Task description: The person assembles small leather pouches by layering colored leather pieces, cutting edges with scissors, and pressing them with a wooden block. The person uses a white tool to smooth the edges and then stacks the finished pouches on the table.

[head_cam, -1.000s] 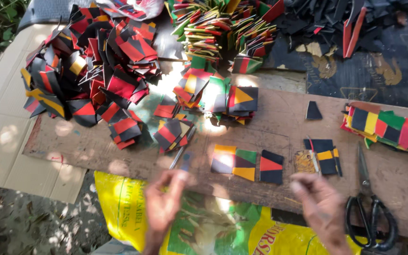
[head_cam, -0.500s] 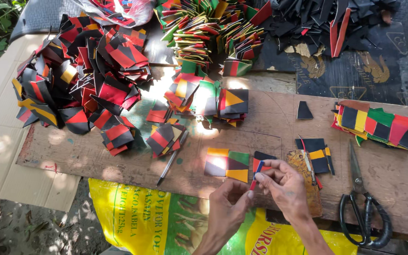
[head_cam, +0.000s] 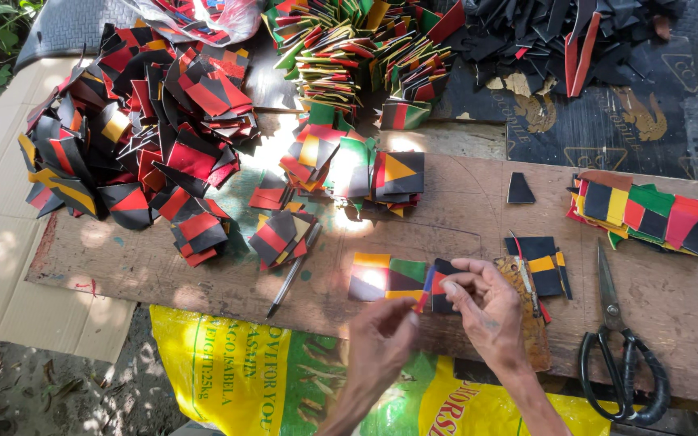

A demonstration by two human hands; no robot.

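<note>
Both hands pinch small coloured pieces over the board.

The right hand (head_cam: 488,311) grips a small black-and-red piece (head_cam: 439,284) between thumb and fingertips, just above the near edge of the board (head_cam: 163,258). The left hand (head_cam: 381,337) is closed to a pinch beside it, on what looks like a thin red-and-yellow strip (head_cam: 420,300); how firmly it holds is hard to tell. A patchwork square (head_cam: 385,277) lies flat just left of the fingers, and a black piece with a yellow band (head_cam: 541,265) just right. Scissors (head_cam: 620,355) rest farther right, a pen (head_cam: 288,278) to the left. To do this well, I judge the edges should be lined up square before pressing, with the grip kept near the joint and the piece low over the board.
</note>
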